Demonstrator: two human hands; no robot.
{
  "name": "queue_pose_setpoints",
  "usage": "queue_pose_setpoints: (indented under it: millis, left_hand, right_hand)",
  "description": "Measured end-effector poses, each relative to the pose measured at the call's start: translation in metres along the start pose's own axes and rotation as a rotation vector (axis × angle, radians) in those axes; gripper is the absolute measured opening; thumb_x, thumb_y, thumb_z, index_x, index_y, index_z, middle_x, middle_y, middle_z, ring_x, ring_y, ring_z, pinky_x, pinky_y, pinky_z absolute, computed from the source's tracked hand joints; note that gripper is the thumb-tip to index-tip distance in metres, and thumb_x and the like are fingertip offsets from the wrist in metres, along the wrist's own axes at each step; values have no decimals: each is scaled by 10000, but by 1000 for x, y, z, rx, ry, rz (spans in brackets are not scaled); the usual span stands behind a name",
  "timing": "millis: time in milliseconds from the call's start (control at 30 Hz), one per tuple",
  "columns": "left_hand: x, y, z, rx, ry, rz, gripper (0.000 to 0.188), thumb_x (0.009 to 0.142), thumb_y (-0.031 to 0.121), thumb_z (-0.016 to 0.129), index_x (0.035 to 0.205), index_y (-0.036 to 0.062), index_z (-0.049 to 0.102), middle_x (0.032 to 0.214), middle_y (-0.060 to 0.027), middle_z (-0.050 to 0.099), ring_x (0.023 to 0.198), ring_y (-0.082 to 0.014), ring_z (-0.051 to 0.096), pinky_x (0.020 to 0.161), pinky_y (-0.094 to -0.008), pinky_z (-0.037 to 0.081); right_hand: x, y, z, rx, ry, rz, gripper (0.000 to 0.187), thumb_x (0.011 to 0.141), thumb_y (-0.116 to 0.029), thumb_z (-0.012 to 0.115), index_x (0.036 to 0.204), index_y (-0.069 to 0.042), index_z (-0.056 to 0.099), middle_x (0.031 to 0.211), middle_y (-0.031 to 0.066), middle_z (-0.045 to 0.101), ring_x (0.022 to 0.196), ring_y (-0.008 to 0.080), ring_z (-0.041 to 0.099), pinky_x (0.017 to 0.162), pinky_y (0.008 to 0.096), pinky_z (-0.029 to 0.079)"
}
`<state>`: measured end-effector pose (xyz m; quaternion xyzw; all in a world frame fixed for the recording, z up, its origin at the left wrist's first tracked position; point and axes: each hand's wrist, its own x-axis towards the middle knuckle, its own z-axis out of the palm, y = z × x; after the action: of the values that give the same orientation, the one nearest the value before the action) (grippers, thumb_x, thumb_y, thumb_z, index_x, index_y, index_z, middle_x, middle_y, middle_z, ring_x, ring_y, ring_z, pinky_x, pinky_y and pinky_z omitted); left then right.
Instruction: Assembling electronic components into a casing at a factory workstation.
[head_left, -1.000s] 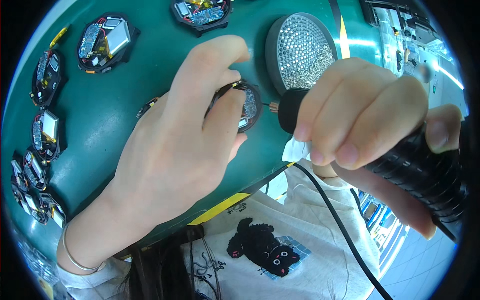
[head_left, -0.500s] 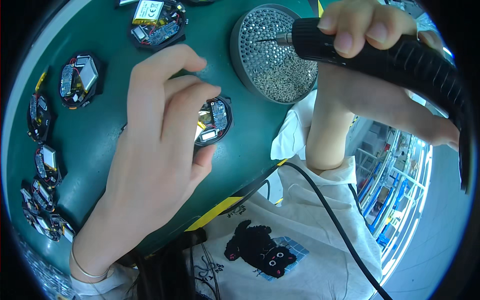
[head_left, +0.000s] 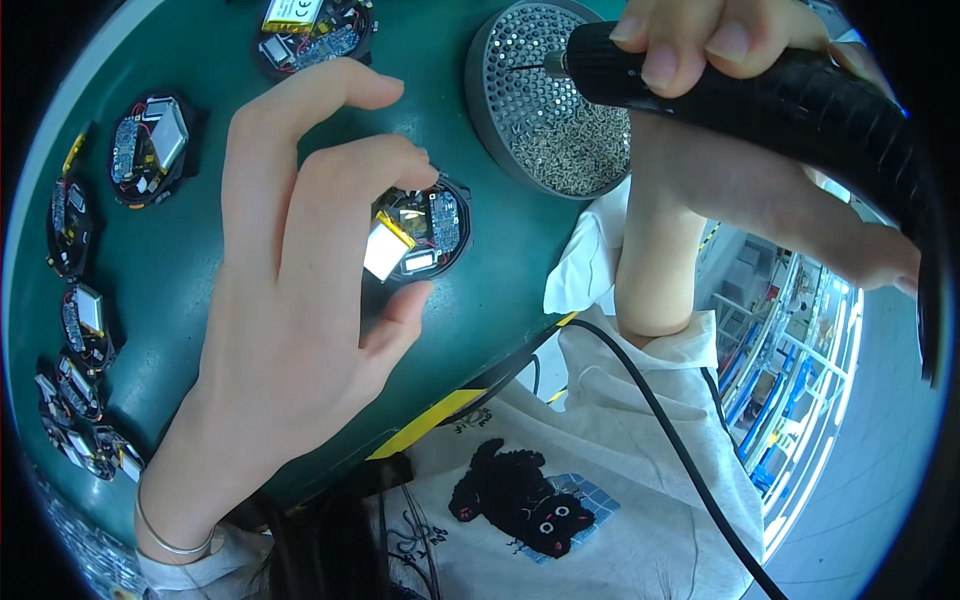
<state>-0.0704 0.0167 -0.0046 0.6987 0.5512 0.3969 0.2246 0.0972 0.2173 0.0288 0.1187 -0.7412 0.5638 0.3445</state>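
Observation:
My left hand (head_left: pixel 290 260) arches over a round black device housing (head_left: pixel 458 232) on the green table. Its fingers are apart and curved, with a fingertip and the thumb near the housing's rim; whether they touch it I cannot tell. Inside the housing show a blue circuit board (head_left: pixel 443 220) and a silver battery with yellow tape (head_left: pixel 385 250). My right hand (head_left: pixel 720 60) is wrapped round a black powered screwdriver (head_left: pixel 690 90). Its thin bit points left over a round grey screw tray (head_left: pixel 483 130), which holds a perforated plate and many loose small screws (head_left: pixel 575 150).
Several similar open housings (head_left: pixel 150 150) are lined up along the table's left side, and another (head_left: pixel 315 35) sits at the far edge of view. A white cloth or paper (head_left: pixel 585 255) lies below the tray. A black cable (head_left: pixel 660 430) crosses my clothing. Shelving (head_left: pixel 785 350) stands at right.
My left hand has shifted left relative to the housing, exposing more of its battery. The screwdriver has moved slightly left and up in the picture, still over the tray.

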Motion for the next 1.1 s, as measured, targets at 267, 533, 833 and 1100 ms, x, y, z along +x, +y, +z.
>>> queue_pose_setpoints:
  millis: [267, 533, 833, 1100]
  left_hand:
    - [2, 10, 0, -87, 38, -94, 614, 559, -130, 702, 1106, 26, 469, 1260, -194, 411, 1015, -297, 599, 908, -367, 498]
    - [2, 13, 5, -200, 77, -143, 598, 549, -120, 703, 1090, 10, 483, 1249, -195, 434, 1043, -294, 564, 884, -369, 492]
    - [2, 13, 5, -166, 78, -144, 590, 542, -109, 706, 1079, 12, 494, 1212, -202, 472, 1068, -325, 531, 878, -383, 471]
    - [4, 15, 7, -166, 85, -152, 617, 518, -114, 715, 1078, 17, 491, 1215, -197, 469, 1092, -331, 510, 897, -393, 453]
  right_hand:
    - [4, -53, -7, 61, -72, 132, 848, 672, -776, 592, 1148, -73, 597, 939, 88, 618, 743, 212, 599, 673, 363, 454]
    - [12, -32, 41, 171, -136, 52, 845, 772, -684, 592, 1238, -5, 402, 909, 72, 519, 604, 160, 568, 520, 312, 470]
    - [6, -25, 56, 131, -129, 43, 852, 774, -688, 586, 1243, -3, 396, 899, 76, 516, 595, 161, 566, 509, 311, 470]
    - [12, -37, 40, 146, -167, 47, 869, 775, -688, 587, 1275, -9, 378, 909, 87, 515, 598, 176, 564, 511, 316, 478]
